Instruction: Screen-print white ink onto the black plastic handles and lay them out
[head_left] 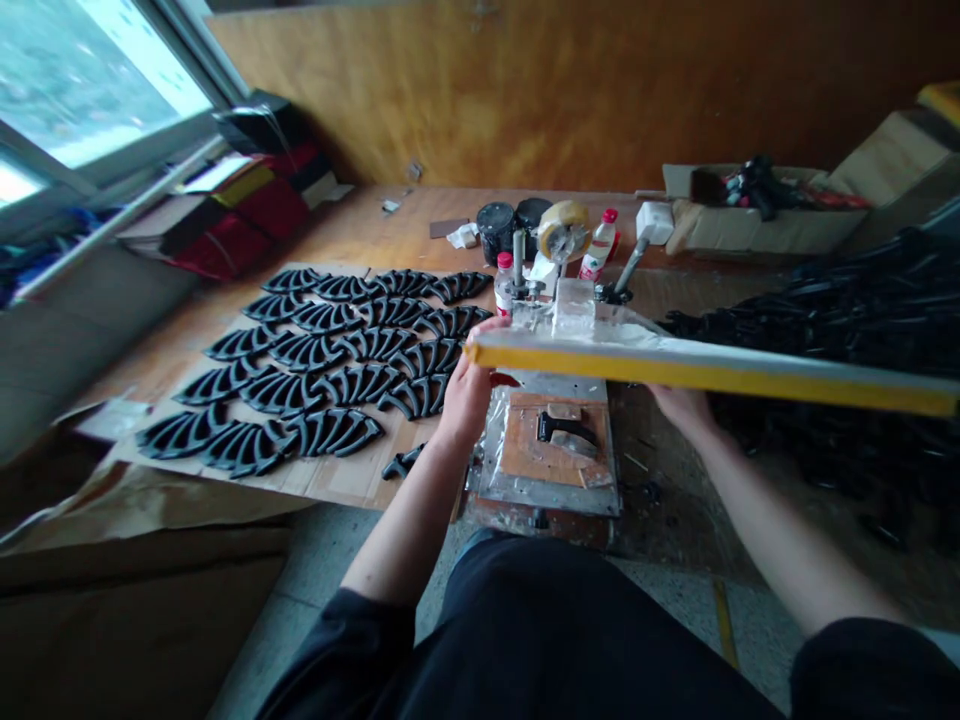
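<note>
A long flat frame with a yellow front edge [720,380], resembling a screen-printing frame, is raised and seen nearly edge-on. My left hand [469,385] is closed around its left end. Below its middle is my right hand [682,408]; the frame hides those fingers, so their grip cannot be made out. Under the frame lies a metal base plate [544,492] with a brown board [521,440] on top. A small black plastic part [566,430], shaped like a handle, rests on that board. Behind the frame rises a clamp stand with a white block [575,305].
Rows of black curved parts [300,350] cover cardboard at left. Dark parts [840,300] are heaped at right. A tape roll [564,232], red-capped bottles [600,243] and black tubs [496,230] stand behind. An open cardboard box [757,228] sits at back right.
</note>
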